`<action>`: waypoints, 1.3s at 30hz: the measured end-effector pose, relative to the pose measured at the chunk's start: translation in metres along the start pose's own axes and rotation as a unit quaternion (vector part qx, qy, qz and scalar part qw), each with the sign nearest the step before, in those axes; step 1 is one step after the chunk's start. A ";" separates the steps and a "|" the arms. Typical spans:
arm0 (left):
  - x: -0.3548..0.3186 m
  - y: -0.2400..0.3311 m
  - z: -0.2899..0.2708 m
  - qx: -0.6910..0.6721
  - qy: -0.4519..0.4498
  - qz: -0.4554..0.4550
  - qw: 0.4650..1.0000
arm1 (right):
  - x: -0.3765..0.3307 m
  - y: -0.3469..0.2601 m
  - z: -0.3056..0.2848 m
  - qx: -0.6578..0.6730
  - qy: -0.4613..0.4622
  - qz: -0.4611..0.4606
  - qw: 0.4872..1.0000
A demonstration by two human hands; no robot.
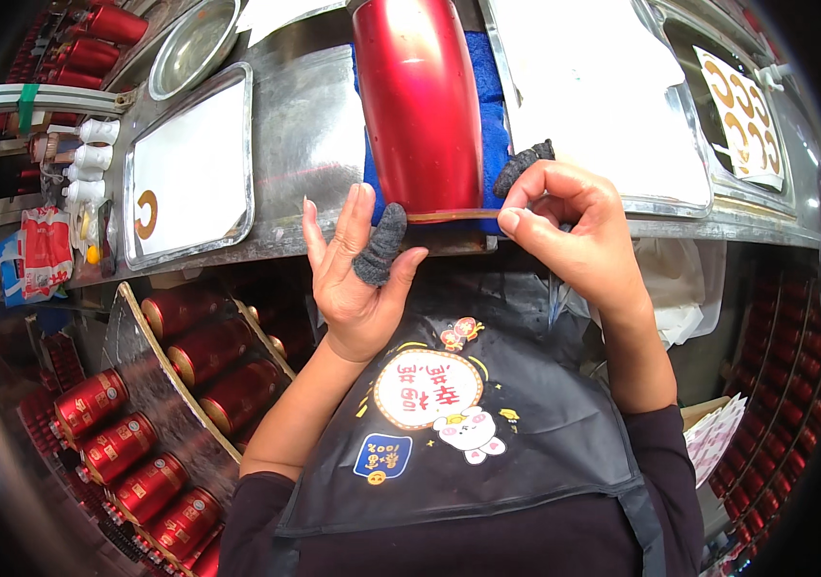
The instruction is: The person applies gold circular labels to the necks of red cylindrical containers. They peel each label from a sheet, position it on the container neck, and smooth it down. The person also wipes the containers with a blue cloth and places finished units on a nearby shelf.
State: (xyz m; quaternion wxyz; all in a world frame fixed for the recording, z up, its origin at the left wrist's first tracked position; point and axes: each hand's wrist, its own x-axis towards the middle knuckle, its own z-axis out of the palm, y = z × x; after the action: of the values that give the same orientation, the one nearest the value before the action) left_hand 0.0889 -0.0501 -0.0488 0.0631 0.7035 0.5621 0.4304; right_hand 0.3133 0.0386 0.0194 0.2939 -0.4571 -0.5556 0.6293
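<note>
The large bottle [420,106] runs off the top edge and hides much of the blue cloth [495,130] — what the right hand [591,236] pinches, if anything, is too small to tell.

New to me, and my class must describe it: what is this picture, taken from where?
There is no machine: these are a person's own hands, photographed by a fisheye camera worn on the head, looking down, so straight edges bend. On the metal worktable, a glossy red bottle lies on a blue towel. To the left, a tray holds a white sheet with one gold crescent; at far right is a sheet of several more. The left hand is open beside the bottle; the right hand seems to pinch a thin brownish strip along the bottle's near end. Each hand wears one dark finger cover.
</note>
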 end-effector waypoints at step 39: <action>0.008 0.007 0.005 0.030 0.009 0.018 0.999 | 0.001 0.006 0.000 0.002 0.006 0.002 1.000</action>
State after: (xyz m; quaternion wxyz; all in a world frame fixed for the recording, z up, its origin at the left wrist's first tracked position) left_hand 0.0973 -0.0441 -0.0438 0.0288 0.7111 0.5626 0.4207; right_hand 0.3138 0.0389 0.0135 0.2969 -0.4616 -0.5512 0.6284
